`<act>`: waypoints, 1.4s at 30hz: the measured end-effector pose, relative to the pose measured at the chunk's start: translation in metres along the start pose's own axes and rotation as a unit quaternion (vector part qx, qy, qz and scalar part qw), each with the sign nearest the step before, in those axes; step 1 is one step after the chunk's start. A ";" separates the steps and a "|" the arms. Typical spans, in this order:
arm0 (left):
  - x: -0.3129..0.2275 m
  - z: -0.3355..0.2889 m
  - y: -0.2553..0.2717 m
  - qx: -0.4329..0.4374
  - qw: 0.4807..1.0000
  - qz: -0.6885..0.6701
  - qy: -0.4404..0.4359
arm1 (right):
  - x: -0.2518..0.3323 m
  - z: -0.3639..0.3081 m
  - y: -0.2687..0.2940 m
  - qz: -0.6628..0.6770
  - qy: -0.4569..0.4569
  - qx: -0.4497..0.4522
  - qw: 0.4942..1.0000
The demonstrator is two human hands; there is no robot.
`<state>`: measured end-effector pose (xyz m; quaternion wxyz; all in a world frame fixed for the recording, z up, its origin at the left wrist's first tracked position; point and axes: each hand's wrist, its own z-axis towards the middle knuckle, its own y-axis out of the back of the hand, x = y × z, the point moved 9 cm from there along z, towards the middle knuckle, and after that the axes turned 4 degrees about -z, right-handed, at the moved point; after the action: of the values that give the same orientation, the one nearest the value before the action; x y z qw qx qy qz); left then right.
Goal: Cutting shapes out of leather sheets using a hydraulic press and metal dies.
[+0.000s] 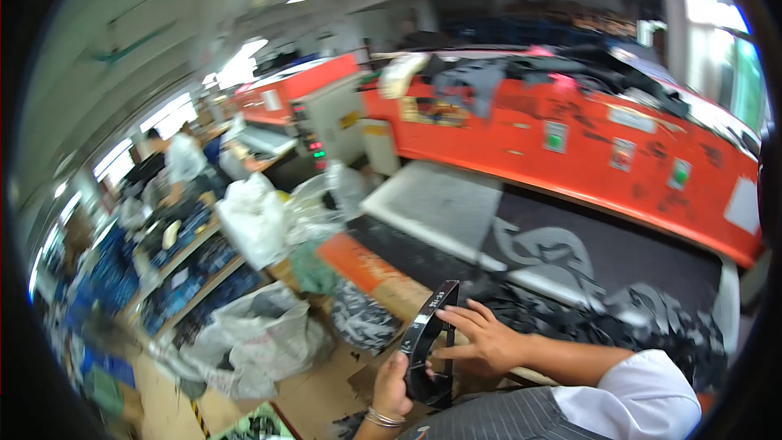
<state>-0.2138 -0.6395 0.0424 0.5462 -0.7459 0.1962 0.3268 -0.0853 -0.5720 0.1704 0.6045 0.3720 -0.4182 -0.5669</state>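
In front of my body is a black cutting die (421,334), a curved strip-like frame with pale marks on its outer face, held tilted upright. My left hand (393,391), with bangles at the wrist, grips its lower left end, the thumb pressed on the outside. From the right my right hand (487,342) reaches in with fingers apart. Its fingertips meet the die's upper edge and inner side; whether they grip is not clear. Behind the hands, black and grey scraps (562,310) of sheet material lie along the front of a large press bed (444,204).
An orange press beam (505,126) with buttons spans the back right, cloth piled on top. White sacks (261,334) and plastic bags (252,216) stand to the left. Shelves (191,265) hold blue pieces farther left. A person (187,155) is at the far left.
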 end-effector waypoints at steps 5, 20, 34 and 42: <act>-0.012 -0.074 0.026 -0.026 0.973 -0.167 -0.159 | 0.097 0.016 -0.060 0.267 -0.045 -0.028 0.962; 0.096 -0.228 0.057 -0.118 0.962 -0.141 -0.204 | 0.223 -0.054 -0.128 0.459 0.020 0.243 0.854; 0.142 -0.293 -0.038 -0.335 0.833 0.369 -0.240 | 0.185 -0.211 -0.075 0.567 -0.248 0.270 0.738; 0.227 -0.338 -0.057 -0.229 0.919 -0.281 -0.152 | 0.130 -0.264 -0.043 0.518 -0.357 0.143 0.764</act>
<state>0.0765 -0.9254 -0.0134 0.4529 -0.8167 -0.1872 0.3048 0.1447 -0.7112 0.0434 0.5532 -0.0483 -0.8088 -0.1937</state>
